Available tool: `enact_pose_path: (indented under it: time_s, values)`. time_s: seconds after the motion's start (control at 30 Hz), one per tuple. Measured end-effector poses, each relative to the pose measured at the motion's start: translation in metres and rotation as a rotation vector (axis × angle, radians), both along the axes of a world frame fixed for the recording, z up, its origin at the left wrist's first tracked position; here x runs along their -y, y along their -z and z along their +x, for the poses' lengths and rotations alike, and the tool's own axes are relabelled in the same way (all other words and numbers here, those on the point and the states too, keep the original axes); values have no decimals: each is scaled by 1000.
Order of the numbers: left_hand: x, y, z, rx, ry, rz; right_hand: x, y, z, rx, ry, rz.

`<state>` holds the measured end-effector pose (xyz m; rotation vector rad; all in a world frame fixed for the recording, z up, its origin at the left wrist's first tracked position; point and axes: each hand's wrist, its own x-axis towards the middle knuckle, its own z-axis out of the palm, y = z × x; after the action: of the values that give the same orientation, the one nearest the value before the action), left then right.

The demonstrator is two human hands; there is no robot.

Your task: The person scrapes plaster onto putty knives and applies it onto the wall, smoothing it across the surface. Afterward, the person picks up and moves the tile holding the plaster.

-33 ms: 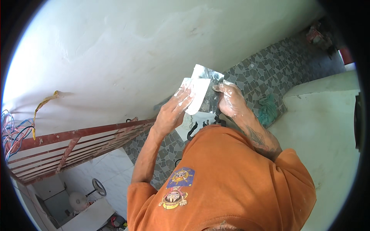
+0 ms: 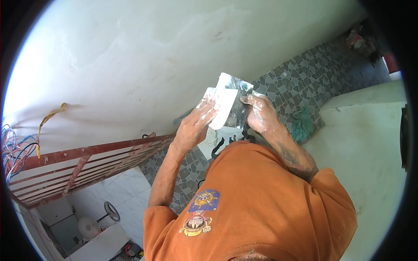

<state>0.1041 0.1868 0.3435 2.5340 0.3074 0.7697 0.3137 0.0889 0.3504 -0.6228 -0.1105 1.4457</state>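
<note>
My left hand (image 2: 198,117) grips a flat white rectangular plate (image 2: 224,106), its fingers smeared with white paste. The plate lies over the left part of a shiny metal blade (image 2: 239,106), which my right hand (image 2: 260,113) holds by its right side, thumb on its face. White paste coats my right hand too. Both pieces are held at the middle of the view, in front of my orange shirt (image 2: 261,200). Whether the white plate is coated metal or plastic I cannot tell.
A pale wall (image 2: 130,61) runs along the top and left. A rusty red railing (image 2: 87,161), tangled wires (image 2: 17,148) and a yellow strip (image 2: 50,119) are at left. Green cloth (image 2: 301,124) lies on the mosaic floor (image 2: 305,78). A pale ledge (image 2: 361,139) is at right, a fan (image 2: 89,226) lower left.
</note>
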Motion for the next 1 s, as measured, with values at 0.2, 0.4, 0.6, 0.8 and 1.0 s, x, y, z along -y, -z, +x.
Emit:
enact_pose_path:
  time_s: [0.2,0.4,0.6,0.8,1.0]
  values:
    - [-12,13,1,16,-26,-70,5,11,-1,-67,43,68]
    - [-15,19,4,-41,13,-71,11,15,-5,-143,70,19]
    - [-14,37,13,-131,18,-25,27,32,-10,-160,158,-52]
    - [-20,64,19,-262,-17,-83,35,64,-8,-295,177,-126]
    - [-17,111,5,-446,-223,-111,25,116,19,-372,203,-126]
